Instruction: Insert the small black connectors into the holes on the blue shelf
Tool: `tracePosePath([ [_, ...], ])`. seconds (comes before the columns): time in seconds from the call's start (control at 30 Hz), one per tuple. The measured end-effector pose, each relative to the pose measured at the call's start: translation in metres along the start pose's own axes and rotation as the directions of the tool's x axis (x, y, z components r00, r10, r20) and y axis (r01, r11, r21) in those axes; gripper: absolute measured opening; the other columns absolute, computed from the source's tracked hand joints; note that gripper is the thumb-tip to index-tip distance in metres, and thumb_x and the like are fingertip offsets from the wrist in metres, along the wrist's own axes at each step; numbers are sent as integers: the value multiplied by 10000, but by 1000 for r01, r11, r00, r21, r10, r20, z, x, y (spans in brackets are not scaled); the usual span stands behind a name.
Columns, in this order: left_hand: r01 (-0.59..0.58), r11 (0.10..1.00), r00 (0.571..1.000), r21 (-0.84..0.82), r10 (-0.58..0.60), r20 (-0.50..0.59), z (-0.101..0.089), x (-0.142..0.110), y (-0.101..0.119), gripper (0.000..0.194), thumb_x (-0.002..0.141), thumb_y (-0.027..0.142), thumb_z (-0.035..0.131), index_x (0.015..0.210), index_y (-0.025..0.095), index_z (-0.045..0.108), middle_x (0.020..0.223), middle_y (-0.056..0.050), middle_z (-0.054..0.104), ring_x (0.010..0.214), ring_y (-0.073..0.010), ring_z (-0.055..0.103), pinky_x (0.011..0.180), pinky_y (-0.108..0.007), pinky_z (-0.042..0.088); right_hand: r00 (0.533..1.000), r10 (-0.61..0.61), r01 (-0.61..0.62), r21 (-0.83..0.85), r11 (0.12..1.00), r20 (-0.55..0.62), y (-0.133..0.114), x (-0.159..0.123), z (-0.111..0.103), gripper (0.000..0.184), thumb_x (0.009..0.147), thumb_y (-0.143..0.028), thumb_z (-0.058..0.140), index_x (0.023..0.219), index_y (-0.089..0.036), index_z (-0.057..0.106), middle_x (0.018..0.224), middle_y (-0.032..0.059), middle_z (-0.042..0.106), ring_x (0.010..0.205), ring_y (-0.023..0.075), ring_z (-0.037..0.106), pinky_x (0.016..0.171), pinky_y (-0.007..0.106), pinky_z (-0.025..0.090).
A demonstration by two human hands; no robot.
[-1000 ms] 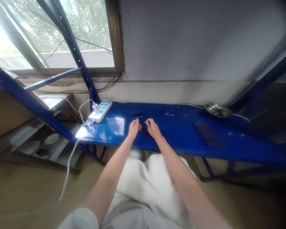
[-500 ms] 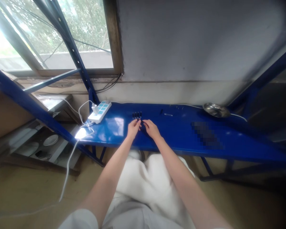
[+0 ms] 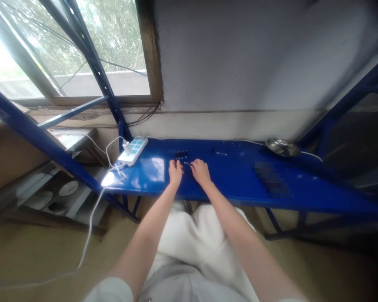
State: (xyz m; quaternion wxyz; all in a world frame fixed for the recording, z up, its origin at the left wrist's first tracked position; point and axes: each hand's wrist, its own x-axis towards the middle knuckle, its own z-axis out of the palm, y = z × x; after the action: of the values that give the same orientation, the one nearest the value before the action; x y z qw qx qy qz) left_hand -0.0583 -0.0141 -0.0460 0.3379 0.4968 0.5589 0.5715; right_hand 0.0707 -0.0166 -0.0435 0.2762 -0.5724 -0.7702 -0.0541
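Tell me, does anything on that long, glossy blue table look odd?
Yes: a dark, blocky, pixelated patch toward the right of the long, glossy blue table; its coarse squares hide whatever lies there.

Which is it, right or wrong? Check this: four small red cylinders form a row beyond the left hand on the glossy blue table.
Wrong colour: the head view shows four small black cylinders, in a row beyond the left hand on the glossy blue table.

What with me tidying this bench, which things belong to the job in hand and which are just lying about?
Likely the job:
slim pale piece in the right hand
four dark pieces beyond the left hand
perhaps loose pale piece farther right

Likely just lying about:
shiny metal bowl
white power strip
pixelated dark item
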Motion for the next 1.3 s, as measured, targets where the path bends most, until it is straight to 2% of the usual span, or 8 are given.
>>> tracePosePath([
  [0.2,-72,978,994,197,53,98,0,1,0,132,831,302,451,860,181,497,702,4,566,548,-80,519,575,-213,427,995,91,-94,76,993,31,4,4,-1,213,850,-189,413,910,-158,616,911,87,596,844,203,521,715,319,386],
  [0.37,-168,921,976,350,107,188,2,2,4,143,793,307,501,795,168,535,687,2,570,615,-96,518,625,-220,417,978,173,-190,147,971,120,12,3,-8,175,825,-203,456,893,-163,611,844,61,624,811,184,551,719,314,406],
  [0.5,-213,881,946,423,78,313,3,1,9,161,791,319,503,796,168,558,679,-1,579,583,-96,509,576,-212,404,956,211,-252,200,947,203,37,-3,-23,178,812,-234,488,920,-164,611,829,45,650,761,154,580,711,283,432],
  [0.6,-277,853,891,442,56,450,9,1,16,170,780,329,523,823,174,578,695,-6,597,581,-100,520,559,-210,406,918,288,-350,214,912,274,66,-3,-35,183,793,-243,513,916,-161,620,849,49,660,741,139,597,681,254,448],
  [0.73,-341,838,828,426,52,559,32,3,29,198,782,328,525,887,176,596,746,-16,624,620,-111,546,568,-211,419,861,425,-484,196,853,279,105,5,-45,180,765,-236,535,885,-146,635,857,64,667,753,145,609,680,248,460],
  [0.87,-348,840,809,416,46,586,69,11,37,194,794,314,515,871,165,613,777,-29,631,646,-118,555,591,-218,432,834,507,-543,168,823,216,126,11,-44,178,755,-258,539,843,-141,640,811,63,669,722,153,610,659,253,462],
  [1.07,-349,808,849,474,60,524,117,21,36,155,804,278,517,776,157,609,740,-45,624,685,-150,569,657,-261,445,841,520,-539,139,831,150,133,14,-33,171,744,-278,541,826,-175,649,786,42,668,716,154,603,621,245,449],
  [1.3,-373,691,885,619,65,461,135,21,36,197,827,298,479,791,164,619,844,-83,637,866,-198,566,772,-306,430,814,563,-581,159,798,145,135,18,-27,212,742,-325,539,840,-173,649,828,55,674,743,166,609,619,248,448],
])
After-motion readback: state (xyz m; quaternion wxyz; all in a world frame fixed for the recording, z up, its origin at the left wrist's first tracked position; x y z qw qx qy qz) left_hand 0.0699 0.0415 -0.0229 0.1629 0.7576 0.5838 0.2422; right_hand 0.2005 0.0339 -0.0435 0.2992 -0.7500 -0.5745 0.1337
